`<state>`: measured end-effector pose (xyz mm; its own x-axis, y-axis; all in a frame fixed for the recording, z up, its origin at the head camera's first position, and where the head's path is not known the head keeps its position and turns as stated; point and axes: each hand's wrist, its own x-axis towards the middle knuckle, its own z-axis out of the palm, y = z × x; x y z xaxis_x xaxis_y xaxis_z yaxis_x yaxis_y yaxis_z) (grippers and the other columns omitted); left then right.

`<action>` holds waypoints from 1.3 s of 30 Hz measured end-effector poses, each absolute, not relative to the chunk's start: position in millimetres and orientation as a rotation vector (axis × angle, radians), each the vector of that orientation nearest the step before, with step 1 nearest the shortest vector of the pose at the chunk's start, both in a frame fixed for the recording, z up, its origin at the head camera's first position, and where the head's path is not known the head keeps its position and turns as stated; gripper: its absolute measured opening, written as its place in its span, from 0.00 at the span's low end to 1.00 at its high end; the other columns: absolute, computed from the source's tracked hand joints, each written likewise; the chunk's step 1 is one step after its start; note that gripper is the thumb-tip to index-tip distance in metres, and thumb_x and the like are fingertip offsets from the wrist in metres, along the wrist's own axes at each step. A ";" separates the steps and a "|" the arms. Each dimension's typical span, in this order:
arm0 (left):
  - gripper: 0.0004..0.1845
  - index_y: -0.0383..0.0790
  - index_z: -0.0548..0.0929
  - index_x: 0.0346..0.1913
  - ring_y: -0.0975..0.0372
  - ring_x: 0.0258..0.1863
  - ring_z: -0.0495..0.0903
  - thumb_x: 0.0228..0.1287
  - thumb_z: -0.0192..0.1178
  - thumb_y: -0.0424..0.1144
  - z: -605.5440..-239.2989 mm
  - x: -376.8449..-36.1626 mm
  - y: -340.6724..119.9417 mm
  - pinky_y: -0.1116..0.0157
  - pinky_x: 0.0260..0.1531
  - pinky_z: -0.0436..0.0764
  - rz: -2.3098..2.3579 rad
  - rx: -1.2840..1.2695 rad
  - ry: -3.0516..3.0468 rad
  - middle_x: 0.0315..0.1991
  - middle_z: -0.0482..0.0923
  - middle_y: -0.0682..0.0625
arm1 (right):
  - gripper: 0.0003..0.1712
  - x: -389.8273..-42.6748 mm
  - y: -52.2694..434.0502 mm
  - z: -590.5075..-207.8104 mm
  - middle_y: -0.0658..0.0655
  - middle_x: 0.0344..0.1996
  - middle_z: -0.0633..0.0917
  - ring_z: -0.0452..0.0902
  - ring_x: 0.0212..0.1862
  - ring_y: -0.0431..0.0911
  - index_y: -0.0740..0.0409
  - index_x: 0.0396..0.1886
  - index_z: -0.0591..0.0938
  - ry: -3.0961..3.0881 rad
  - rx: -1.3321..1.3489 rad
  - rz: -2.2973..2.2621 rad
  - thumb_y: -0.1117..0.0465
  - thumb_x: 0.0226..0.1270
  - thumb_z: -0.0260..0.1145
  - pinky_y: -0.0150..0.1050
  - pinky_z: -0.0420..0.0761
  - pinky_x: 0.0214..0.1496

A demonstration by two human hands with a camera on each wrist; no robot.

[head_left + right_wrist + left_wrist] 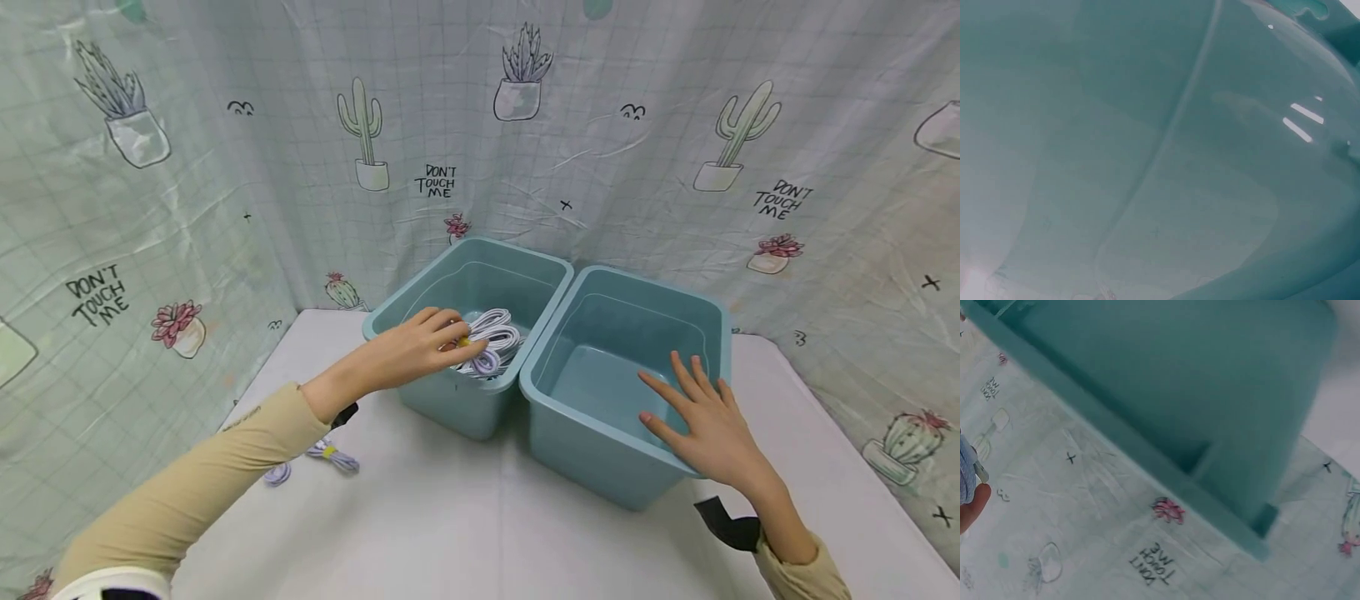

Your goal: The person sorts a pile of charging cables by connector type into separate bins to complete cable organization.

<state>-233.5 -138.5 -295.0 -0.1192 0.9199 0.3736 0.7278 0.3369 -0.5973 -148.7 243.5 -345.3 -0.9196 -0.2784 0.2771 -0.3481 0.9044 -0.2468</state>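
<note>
Nearest us, our right hand (708, 425) is lying flat with fingers spread on the near rim of the right teal bin (600, 450). Our left hand (423, 343) is reaching into the left teal bin (442, 400), pinching a white cable bundle (495, 340). We are counting two bins and one more cable bundle (330, 457), partly hidden by our sleeve (202, 483).

We read this as a staged recording booth, not a lived-in room: a white tabletop (465, 517) is walled on three sides by a hung cactus-print curtain (225, 208) reading "DON'T TOUCH ME", with two teal plastic bins (600, 450) set out on it.
</note>
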 end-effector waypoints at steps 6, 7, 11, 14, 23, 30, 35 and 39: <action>0.26 0.46 0.70 0.55 0.57 0.45 0.70 0.51 0.61 0.28 -277.2 -243.5 -106.6 0.63 0.44 0.71 0.428 -1.429 -1.875 0.41 0.72 0.49 | 0.33 -148.1 242.9 -343.7 0.66 0.69 0.48 0.34 0.70 0.62 0.47 0.65 0.63 -2.842 0.471 0.431 0.43 0.61 0.55 0.70 0.42 0.58; 0.26 0.46 0.69 0.55 0.57 0.45 0.70 0.52 0.60 0.29 -274.4 -244.6 -101.2 0.64 0.44 0.71 0.446 -1.431 -1.870 0.41 0.71 0.49 | 0.33 -148.0 242.9 -343.7 0.66 0.69 0.48 0.34 0.70 0.63 0.47 0.65 0.64 -2.842 0.469 0.428 0.43 0.61 0.55 0.70 0.42 0.58; 0.24 0.48 0.69 0.56 0.58 0.45 0.69 0.56 0.57 0.30 -265.3 -248.2 -81.0 0.65 0.42 0.70 0.498 -1.444 -1.884 0.41 0.70 0.50 | 0.33 -147.9 243.3 -343.9 0.66 0.69 0.48 0.35 0.70 0.63 0.47 0.65 0.64 -2.842 0.465 0.420 0.43 0.61 0.55 0.70 0.43 0.58; 0.22 0.49 0.69 0.56 0.58 0.45 0.69 0.59 0.54 0.30 -260.3 -250.6 -65.9 0.65 0.42 0.69 0.524 -1.450 -1.895 0.42 0.70 0.51 | 0.33 -147.8 243.5 -344.4 0.66 0.68 0.48 0.35 0.70 0.63 0.47 0.64 0.64 -2.838 0.466 0.420 0.43 0.61 0.55 0.70 0.43 0.58; 0.19 0.50 0.67 0.55 0.59 0.43 0.68 0.62 0.51 0.31 -251.9 -257.3 -27.8 0.66 0.39 0.68 0.625 -1.466 -1.960 0.46 0.70 0.51 | 0.33 -147.9 243.4 -344.3 0.67 0.68 0.48 0.35 0.69 0.64 0.48 0.64 0.64 -2.840 0.458 0.413 0.43 0.61 0.55 0.70 0.43 0.57; 0.16 0.50 0.68 0.54 0.59 0.42 0.69 0.65 0.48 0.34 -252.6 -263.8 -4.0 0.67 0.38 0.69 0.716 -1.487 -1.992 0.47 0.70 0.51 | 0.33 -147.9 243.0 -343.4 0.67 0.68 0.48 0.34 0.69 0.64 0.47 0.64 0.64 -2.847 0.449 0.420 0.43 0.60 0.55 0.71 0.43 0.57; 0.17 0.51 0.67 0.56 0.59 0.46 0.69 0.65 0.48 0.35 -250.9 -264.9 12.2 0.66 0.41 0.71 0.777 -1.496 -1.995 0.50 0.69 0.51 | 0.33 -148.4 243.7 -344.5 0.67 0.68 0.49 0.35 0.69 0.64 0.48 0.64 0.64 -2.841 0.455 0.412 0.43 0.60 0.55 0.71 0.43 0.57; 0.16 0.50 0.67 0.56 0.59 0.46 0.69 0.65 0.47 0.35 -250.6 -265.1 23.8 0.65 0.42 0.72 0.794 -1.507 -1.999 0.50 0.69 0.52 | 0.33 -148.6 244.4 -345.1 0.67 0.68 0.49 0.35 0.69 0.64 0.48 0.64 0.64 -2.833 0.464 0.408 0.43 0.60 0.55 0.71 0.44 0.57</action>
<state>-265.1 23.8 -250.6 -0.2545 0.9658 0.0505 0.6676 0.2132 -0.7133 -148.6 244.4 -345.1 -0.9204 -0.2746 0.2785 -0.3420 0.9104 -0.2327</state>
